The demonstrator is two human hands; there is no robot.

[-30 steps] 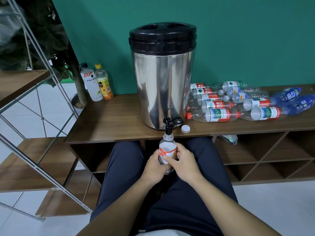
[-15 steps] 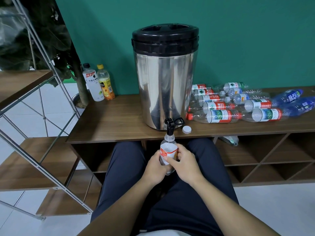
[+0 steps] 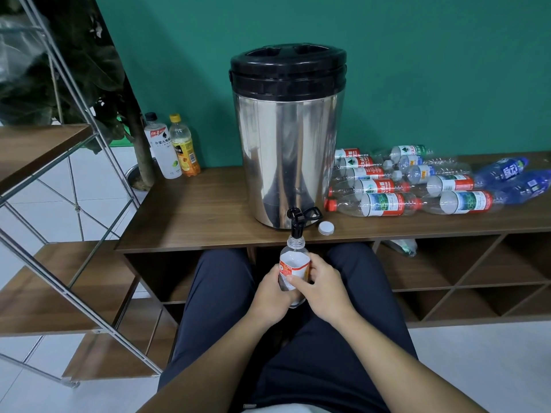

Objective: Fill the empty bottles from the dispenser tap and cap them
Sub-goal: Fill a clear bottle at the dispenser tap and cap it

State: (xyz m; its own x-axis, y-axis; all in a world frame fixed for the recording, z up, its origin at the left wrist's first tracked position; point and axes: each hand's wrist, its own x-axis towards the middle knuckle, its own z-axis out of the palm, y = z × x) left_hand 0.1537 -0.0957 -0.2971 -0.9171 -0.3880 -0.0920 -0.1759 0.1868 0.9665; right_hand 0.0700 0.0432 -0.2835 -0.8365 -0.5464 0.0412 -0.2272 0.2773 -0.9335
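Note:
A steel dispenser (image 3: 287,144) with a black lid stands on the wooden bench (image 3: 193,216). Its black tap (image 3: 296,222) hangs over the bench's front edge. Right under the tap an uncapped clear bottle (image 3: 293,263) with a red and white label stands upright, its mouth at the spout. My left hand (image 3: 269,296) and my right hand (image 3: 320,289) both grip the bottle's body from either side. A white cap (image 3: 326,228) lies on the bench just right of the tap. Several empty bottles (image 3: 417,186) lie on their sides to the dispenser's right.
Two capped drink bottles (image 3: 171,150) stand at the bench's back left by a potted plant's stem. A metal and wood shelf frame (image 3: 59,204) slants at left. Open cubbies (image 3: 477,272) sit under the bench. My knees are below the tap.
Only the camera shifted slightly; both hands and the bottle have stayed under the tap.

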